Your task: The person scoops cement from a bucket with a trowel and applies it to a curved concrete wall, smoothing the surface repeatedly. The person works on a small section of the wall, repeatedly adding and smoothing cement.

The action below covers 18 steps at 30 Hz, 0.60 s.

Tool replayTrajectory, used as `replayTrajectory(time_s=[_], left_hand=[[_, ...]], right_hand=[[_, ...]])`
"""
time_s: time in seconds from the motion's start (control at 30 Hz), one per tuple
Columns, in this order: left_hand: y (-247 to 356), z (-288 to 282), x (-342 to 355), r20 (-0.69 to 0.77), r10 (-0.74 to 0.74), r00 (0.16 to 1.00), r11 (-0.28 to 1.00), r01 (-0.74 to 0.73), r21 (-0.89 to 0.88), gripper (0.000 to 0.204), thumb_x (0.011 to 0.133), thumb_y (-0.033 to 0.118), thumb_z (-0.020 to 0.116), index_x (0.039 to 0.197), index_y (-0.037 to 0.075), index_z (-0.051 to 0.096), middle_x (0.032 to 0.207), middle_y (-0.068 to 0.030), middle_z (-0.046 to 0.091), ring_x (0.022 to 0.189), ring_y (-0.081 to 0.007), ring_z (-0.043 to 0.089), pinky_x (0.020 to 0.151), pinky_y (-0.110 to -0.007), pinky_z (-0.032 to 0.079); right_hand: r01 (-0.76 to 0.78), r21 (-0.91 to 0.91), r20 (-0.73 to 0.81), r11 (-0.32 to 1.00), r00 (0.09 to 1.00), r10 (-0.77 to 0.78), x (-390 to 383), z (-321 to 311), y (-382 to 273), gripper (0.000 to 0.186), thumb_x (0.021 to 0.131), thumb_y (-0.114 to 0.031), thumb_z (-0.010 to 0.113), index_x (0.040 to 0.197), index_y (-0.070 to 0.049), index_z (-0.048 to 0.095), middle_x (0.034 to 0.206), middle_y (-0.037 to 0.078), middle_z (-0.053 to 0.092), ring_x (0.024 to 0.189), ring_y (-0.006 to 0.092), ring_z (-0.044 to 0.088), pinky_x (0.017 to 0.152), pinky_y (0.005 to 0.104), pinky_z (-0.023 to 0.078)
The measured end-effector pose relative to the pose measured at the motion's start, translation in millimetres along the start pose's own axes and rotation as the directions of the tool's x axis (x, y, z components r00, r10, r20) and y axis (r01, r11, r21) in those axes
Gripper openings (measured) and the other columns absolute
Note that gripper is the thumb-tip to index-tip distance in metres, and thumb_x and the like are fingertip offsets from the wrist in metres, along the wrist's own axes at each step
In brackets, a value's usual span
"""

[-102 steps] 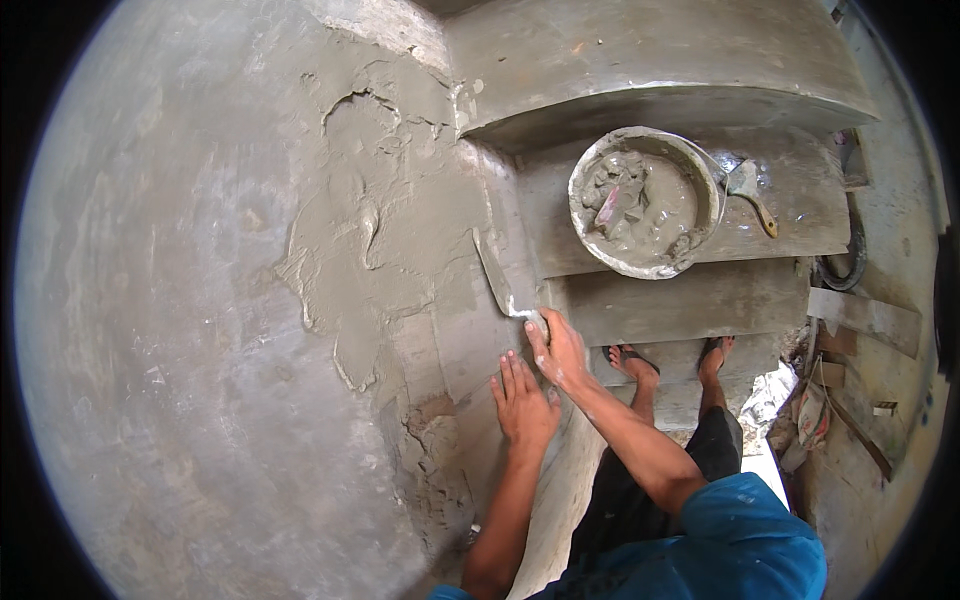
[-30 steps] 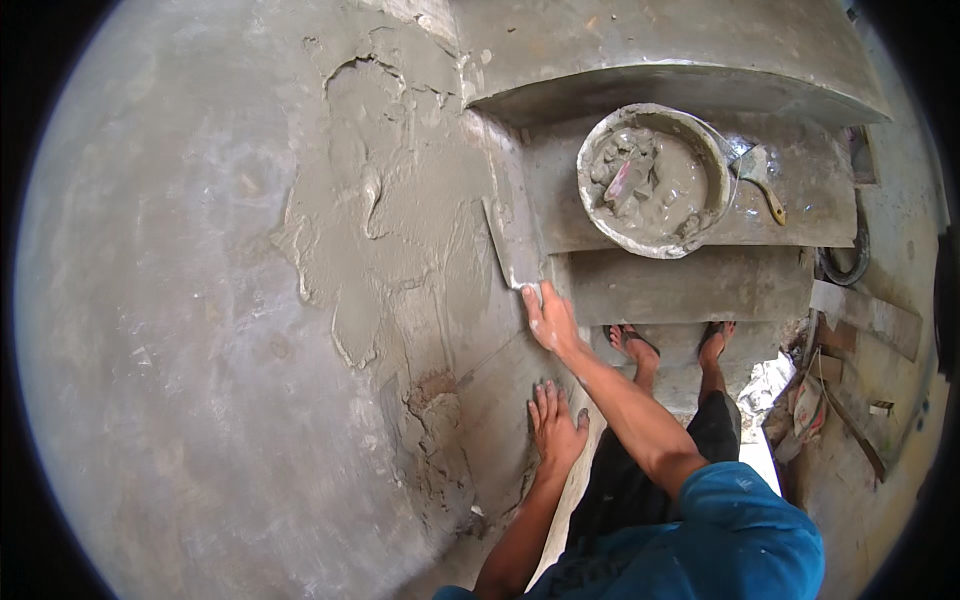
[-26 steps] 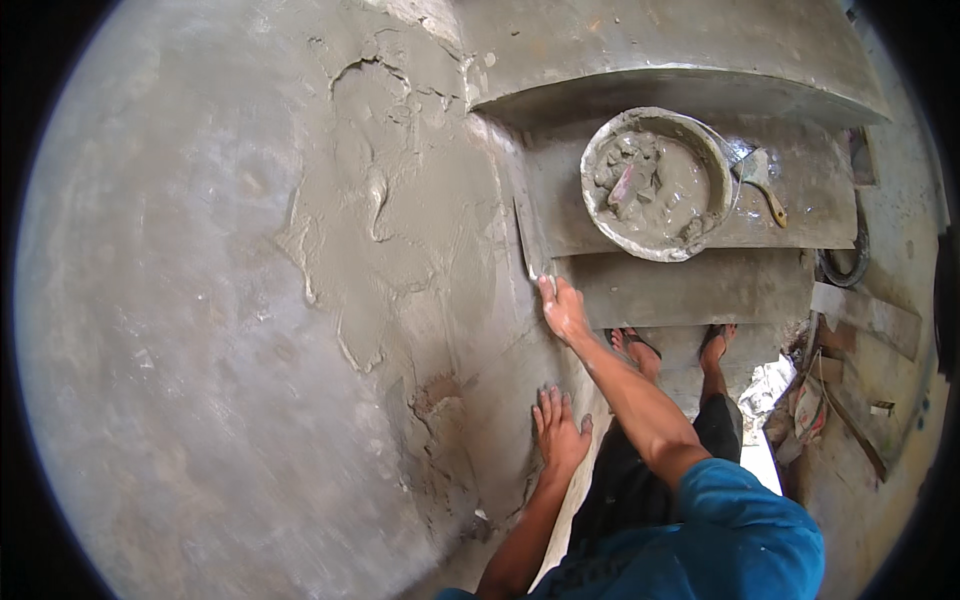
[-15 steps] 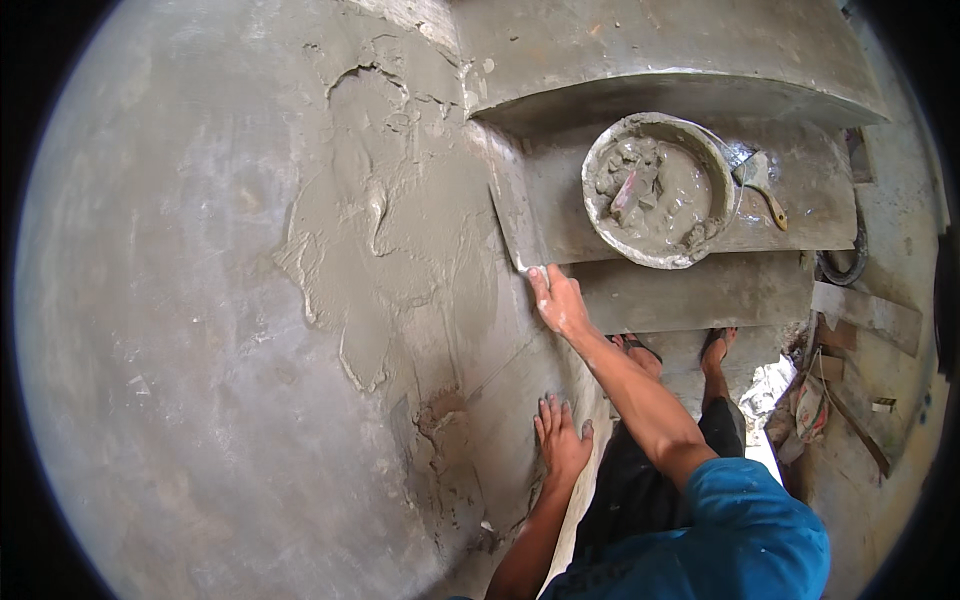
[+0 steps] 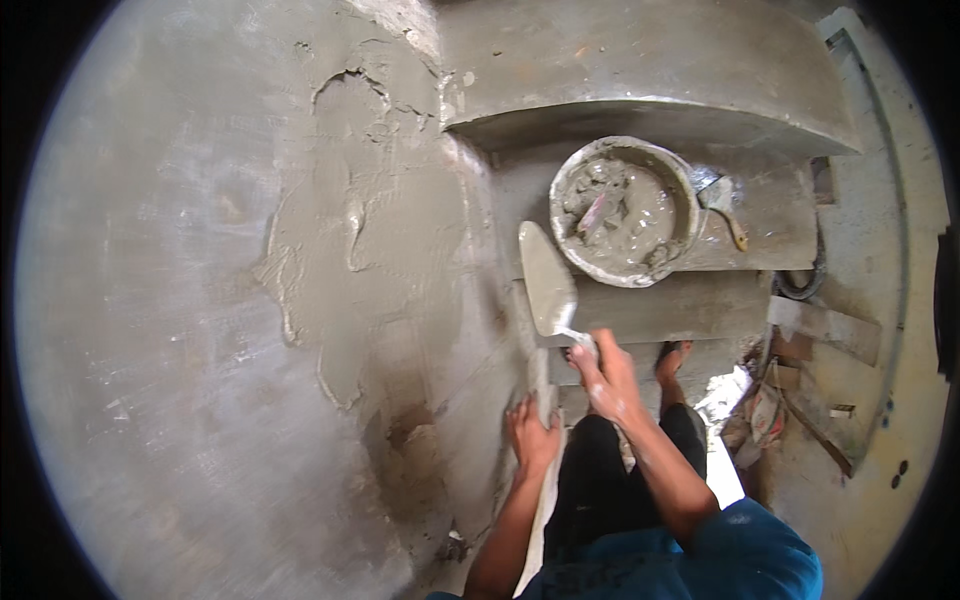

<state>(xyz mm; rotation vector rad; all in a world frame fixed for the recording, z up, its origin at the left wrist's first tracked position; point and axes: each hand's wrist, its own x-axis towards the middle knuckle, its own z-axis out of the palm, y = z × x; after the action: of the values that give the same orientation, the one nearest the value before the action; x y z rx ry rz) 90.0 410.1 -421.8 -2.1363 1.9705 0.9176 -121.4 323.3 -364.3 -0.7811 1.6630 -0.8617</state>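
Note:
My right hand [image 5: 605,375] is shut on the handle of a steel trowel [image 5: 545,280]. Its blade points up and sits just off the wall's corner, below and left of a round pan [image 5: 690,215] full of wet grey mortar. My left hand [image 5: 533,435] lies against the wall's corner edge below the trowel, fingers pointing up, holding nothing. A broad patch of fresh wet mortar [image 5: 380,250] covers the grey wall to the left of both hands.
The pan stands on a concrete step [image 5: 760,235], with a second trowel [image 5: 725,200] lying beside it. More steps run above and below. My bare foot [image 5: 675,360] shows under my right hand. Rubble and planks [image 5: 810,400] lie at the lower right.
The trowel has come off the wall and swung right, toward the pan. My right hand has dropped lower, and my left hand has slid to the corner edge.

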Motion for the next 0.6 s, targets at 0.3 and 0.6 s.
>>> replayTrajectory(time_s=[0.3,0.6], left_hand=[[141.2,-62.4,147.3,-0.446,0.249,0.86,0.871,-0.4,-0.284,0.043,0.097,0.02,0.073,0.135,0.0,0.068,0.113,-0.023,0.073,0.107,-0.0418,0.069,0.094,-0.049,0.053],[239.1,-87.3,236.9,-0.298,0.455,0.839,0.891,-0.428,0.155,0.017,0.089,0.014,0.076,0.1,0.002,0.077,0.104,-0.0158,0.077,0.107,-0.0338,0.07,0.097,-0.047,0.052]], right_hand=[[0.052,-0.962,-0.056,0.269,0.924,-0.379,57.8,-197.8,-87.3,0.022,0.104,-0.026,0.061,0.106,-0.004,0.061,0.094,0.021,0.072,0.076,0.0424,0.073,0.066,0.0538,0.057],[0.224,-0.974,0.228,-0.043,0.945,-0.235,110.8,-202.4,-123.7,0.013,0.09,-0.01,0.067,0.097,0.0,0.073,0.091,0.018,0.078,0.087,0.0343,0.079,0.071,0.0406,0.061]])
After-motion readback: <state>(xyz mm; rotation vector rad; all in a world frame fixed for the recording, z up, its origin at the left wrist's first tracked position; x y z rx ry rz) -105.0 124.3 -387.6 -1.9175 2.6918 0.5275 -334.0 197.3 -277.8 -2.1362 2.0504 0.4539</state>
